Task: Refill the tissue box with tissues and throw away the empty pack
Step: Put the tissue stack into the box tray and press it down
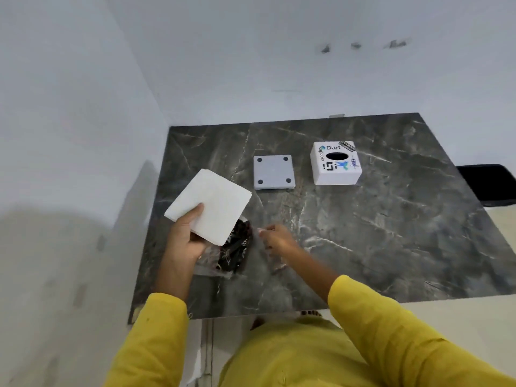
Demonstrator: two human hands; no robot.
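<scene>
My left hand (186, 238) grips a stack of white tissues (212, 203) over the table's left part. Below the stack lies the clear plastic pack (234, 251) with dark print. My right hand (276, 238) is beside the pack, its fingertips at the pack's clear edge; whether it pinches the plastic is unclear. The white tissue box (336, 164), covered in stickers and with an oval opening on top, stands at the back right. Its grey bottom panel (274, 172) with round feet lies flat to the left of the box.
The dark marble table (377, 233) stands against white walls at the back and left. A black chair seat (488, 184) shows past the table's right edge. My yellow sleeves fill the lower part of the view.
</scene>
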